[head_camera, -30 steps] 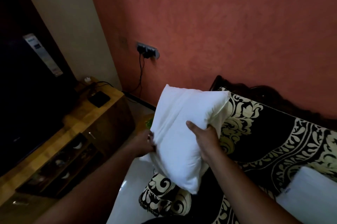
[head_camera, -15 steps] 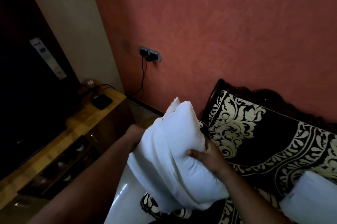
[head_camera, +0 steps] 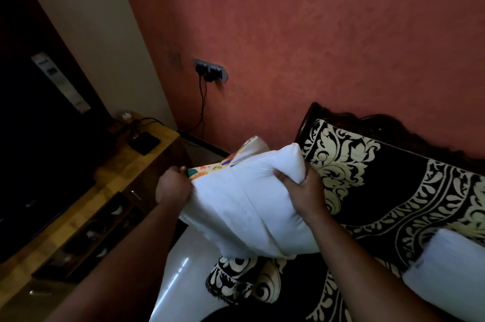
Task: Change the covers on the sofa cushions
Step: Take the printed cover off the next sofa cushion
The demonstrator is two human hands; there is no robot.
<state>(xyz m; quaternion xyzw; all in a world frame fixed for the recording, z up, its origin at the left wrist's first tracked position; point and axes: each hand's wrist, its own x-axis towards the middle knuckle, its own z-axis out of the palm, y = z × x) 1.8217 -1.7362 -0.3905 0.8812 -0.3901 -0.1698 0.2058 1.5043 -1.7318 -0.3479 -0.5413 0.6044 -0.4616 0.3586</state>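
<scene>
Since the earlier frame, white cushion (head_camera: 252, 206) is dropping lower and tipping flatter, now centre frame; a colourful printed cover (head_camera: 210, 171) is showing at its upper left edge, not seen before. Left hand (head_camera: 172, 188) is curling round the cushion's left end with the cover's edge right at the fingers; whether it is pinching the cover too, cannot tell. Right hand (head_camera: 301, 190) is gripping the cushion's upper right corner, thumb on the near face, fingers wrapped behind.

Cushion is hanging in the air over the left edge of the sofa (head_camera: 393, 190), which is wearing a black throw with cream scrollwork. Open white floor (head_camera: 178, 282) is running below, between the sofa and wooden TV unit (head_camera: 110, 185) at left. Second white cushion (head_camera: 451, 266) is lying on the sofa seat at lower right, small tag on it unreadable.

TV (head_camera: 39, 138) at far left is carrying a sticker strip, text too blurred to read. TV unit's open shelves are holding small items, too dim to tell. Wall socket (head_camera: 211, 70) is sitting upper centre with a cable hanging down.
</scene>
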